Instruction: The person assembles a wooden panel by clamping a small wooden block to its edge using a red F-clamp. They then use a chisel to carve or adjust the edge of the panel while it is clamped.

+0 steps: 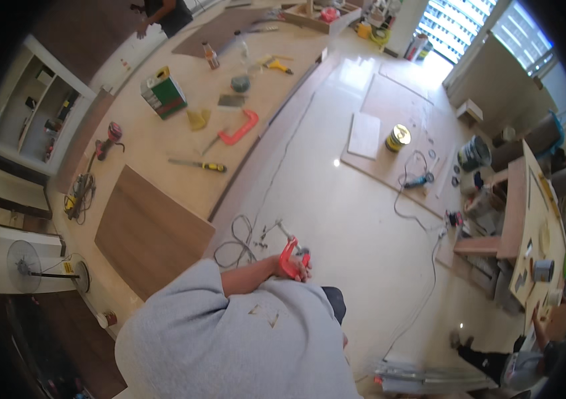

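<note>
A red C-clamp [287,258] with a long metal screw is held in my left hand [301,269], fingers wrapped round its frame. The screw points up and away, over the pale floor. My left forearm comes out of a grey sleeve and crosses in front of my body. My right hand does not show. A second red C-clamp [238,130] lies on the large wooden worktable, near its right edge. Close to it rests a file-like tool with a yellow and black handle [214,167].
On the table are a brown wood panel [153,233], a green and white tin [163,94], a red drill [111,138] and a bottle [210,56]. Cables [235,241] trail over the floor. Sheets, a can [398,137] and a second workbench [529,233] stand right. Two people are nearby.
</note>
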`<control>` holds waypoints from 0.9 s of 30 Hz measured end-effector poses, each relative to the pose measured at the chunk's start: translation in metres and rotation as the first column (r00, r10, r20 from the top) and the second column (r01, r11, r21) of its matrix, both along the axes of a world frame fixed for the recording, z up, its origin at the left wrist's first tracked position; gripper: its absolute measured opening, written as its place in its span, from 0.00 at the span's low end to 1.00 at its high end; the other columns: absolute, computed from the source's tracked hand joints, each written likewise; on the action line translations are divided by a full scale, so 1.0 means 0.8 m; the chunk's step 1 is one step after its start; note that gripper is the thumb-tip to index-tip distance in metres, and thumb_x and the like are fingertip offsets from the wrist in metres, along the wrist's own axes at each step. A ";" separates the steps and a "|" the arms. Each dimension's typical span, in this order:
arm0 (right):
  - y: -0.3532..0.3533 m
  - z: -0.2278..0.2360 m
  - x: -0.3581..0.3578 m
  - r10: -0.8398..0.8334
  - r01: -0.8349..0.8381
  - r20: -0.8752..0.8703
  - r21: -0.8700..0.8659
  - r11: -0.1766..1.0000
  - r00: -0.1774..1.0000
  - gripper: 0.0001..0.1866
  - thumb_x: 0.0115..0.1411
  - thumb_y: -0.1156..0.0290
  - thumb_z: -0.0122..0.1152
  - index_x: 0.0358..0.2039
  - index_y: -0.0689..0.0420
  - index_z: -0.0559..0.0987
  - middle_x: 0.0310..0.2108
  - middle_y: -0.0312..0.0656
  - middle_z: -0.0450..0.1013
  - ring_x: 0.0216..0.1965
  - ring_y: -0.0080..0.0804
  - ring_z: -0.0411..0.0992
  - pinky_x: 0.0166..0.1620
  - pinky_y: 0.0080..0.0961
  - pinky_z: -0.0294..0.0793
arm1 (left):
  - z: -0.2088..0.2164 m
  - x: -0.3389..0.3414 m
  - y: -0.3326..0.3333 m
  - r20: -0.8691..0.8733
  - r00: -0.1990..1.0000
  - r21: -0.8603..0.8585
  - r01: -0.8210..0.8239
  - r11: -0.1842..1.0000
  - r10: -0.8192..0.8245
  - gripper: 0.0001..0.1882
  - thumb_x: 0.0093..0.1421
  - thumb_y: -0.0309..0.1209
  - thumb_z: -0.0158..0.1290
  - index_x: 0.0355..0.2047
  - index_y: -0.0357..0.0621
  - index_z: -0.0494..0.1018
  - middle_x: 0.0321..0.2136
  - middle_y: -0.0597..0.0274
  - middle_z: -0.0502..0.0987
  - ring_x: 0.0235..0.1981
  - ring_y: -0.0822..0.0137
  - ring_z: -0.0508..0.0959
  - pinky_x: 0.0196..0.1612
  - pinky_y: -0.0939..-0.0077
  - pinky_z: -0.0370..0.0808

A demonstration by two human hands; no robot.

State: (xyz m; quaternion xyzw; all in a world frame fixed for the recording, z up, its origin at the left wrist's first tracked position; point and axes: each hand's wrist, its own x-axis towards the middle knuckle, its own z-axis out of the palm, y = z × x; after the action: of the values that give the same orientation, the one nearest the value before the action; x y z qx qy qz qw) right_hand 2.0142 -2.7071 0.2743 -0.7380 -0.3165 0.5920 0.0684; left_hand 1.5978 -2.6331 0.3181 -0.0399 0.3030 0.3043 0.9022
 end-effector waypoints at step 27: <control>0.828 -0.023 -0.318 0.696 -0.676 -0.236 0.172 0.717 0.678 0.19 0.68 0.67 0.57 0.54 0.67 0.72 0.32 0.51 0.76 0.23 0.34 0.75 0.22 0.27 0.75 | 0.074 -0.017 0.148 -0.322 0.286 0.124 -0.932 0.340 0.903 0.29 0.75 0.57 0.41 0.52 0.41 0.66 0.36 0.55 0.74 0.30 0.67 0.76 0.25 0.79 0.74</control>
State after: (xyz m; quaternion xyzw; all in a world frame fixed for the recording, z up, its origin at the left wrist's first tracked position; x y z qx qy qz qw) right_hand 1.7595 -2.0445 0.2560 -0.4697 -0.5773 0.6621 -0.0878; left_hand 1.5838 -2.5146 0.3776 -0.1934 0.3861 0.7540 0.4950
